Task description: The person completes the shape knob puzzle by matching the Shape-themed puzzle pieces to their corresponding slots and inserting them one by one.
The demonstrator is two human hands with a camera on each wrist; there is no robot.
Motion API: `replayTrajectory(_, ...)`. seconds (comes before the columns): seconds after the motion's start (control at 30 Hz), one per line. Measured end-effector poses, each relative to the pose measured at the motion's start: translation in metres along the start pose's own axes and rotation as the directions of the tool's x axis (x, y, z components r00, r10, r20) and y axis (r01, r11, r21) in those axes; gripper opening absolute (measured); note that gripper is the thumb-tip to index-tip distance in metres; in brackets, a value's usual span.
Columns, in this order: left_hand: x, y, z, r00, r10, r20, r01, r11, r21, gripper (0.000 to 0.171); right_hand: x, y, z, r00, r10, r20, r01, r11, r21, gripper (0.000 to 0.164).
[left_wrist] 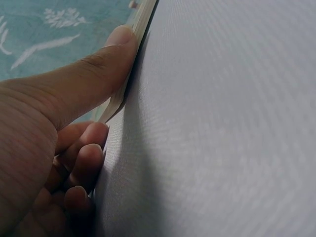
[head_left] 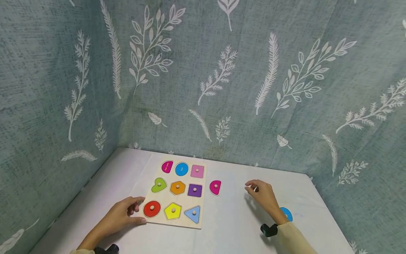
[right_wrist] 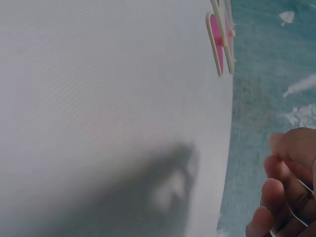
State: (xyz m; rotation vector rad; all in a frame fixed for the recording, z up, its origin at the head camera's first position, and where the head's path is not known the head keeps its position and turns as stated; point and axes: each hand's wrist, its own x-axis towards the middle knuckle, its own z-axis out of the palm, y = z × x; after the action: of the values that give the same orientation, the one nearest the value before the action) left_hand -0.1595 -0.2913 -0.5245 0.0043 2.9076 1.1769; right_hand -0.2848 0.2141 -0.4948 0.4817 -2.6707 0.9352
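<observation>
A wooden shape puzzle board (head_left: 161, 196) lies on the white table, holding several coloured knobbed pieces. My left hand (head_left: 125, 213) holds its near left corner, thumb against the edge and the other fingers bent. Two spots at the far side, a magenta half circle (head_left: 167, 167) and a blue circle (head_left: 182, 169), show printed colour without knobs. Just right of the board lies a magenta half-circle piece (head_left: 215, 187) with a knob. Above the table, farther right, hovers my right hand (head_left: 261, 194), fingers loosely bent and nothing in them. A blue round piece (head_left: 287, 213) is partly hidden by the right wrist.
The white tabletop (head_left: 234, 215) meets patterned green-grey cloth walls (head_left: 190, 88) at the back and sides. Dark wrist cameras are strapped to both wrists; the right one (head_left: 269, 230) is close above the table.
</observation>
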Motion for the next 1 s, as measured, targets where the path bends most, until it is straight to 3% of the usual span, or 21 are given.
replayTrajectory(0.23, -0.001, 0.000, 0.000, 1.000, 0.007, -0.009, -0.007, 1.000, -0.011, 0.086, -0.023, 0.010, -0.016, 0.999, -0.009, -0.039, 0.008, 1.000, -0.016, 0.012)
replayTrajectory(0.57, -0.002, -0.001, 0.000, 1.000, 0.017, -0.007, -0.017, 1.000, -0.017, 0.085, -0.048, 0.026, -0.039, 0.988, 0.152, 0.003, -0.151, 0.987, -0.050, 0.012)
replayTrajectory(1.0, -0.001, -0.002, 0.000, 1.000, 0.029, -0.009, -0.029, 1.000, -0.010, 0.085, -0.071, 0.049, -0.051, 0.966, 0.258, 0.018, -0.255, 0.962, -0.094, 0.016)
